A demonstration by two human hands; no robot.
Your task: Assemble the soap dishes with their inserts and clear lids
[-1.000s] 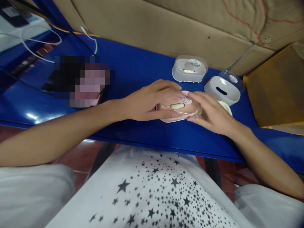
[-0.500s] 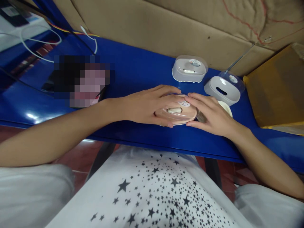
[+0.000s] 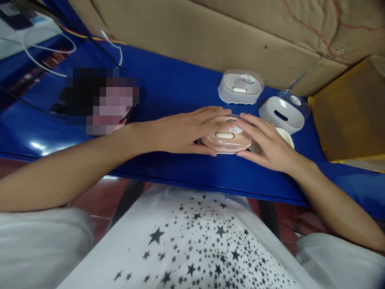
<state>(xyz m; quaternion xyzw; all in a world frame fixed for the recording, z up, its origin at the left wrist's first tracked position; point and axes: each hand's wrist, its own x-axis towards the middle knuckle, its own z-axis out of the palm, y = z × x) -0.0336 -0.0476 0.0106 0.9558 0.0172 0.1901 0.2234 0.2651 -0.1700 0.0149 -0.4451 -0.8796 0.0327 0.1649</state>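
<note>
I have both hands around a pink box [image 3: 231, 143] near the middle of the frame, a bit to the right. It is oval and sits between my hands, with a shiny clear lid [image 3: 210, 141] over it. My left hand [image 3: 182, 132] holds its left side, with fingers over the far side and the thumb along the near edge. My right hand [image 3: 267, 144] holds its right side, with fingers on top and the thumb at the near edge. The fingertips of my two hands come close to each other at the far side of the pink box. A round sticker [image 3: 236, 129] is on the clear lid, and my fingers cover some of it. A little white bar [image 3: 225, 135] shows between my hands.

The bench [image 3: 174, 88] is blue. Past my hands, to the upper right, is a white box [image 3: 231, 90] with a clear lid too. Another box, a pale one [image 3: 285, 116] with a dark hole on top, is right beside it. A cream round thing [image 3: 285, 137] peeks out from behind my right hand, so I can't see all of it. A big brown carton [image 3: 349, 116] is at the right. A white cord [image 3: 120, 56] lies in the upper left.
</note>
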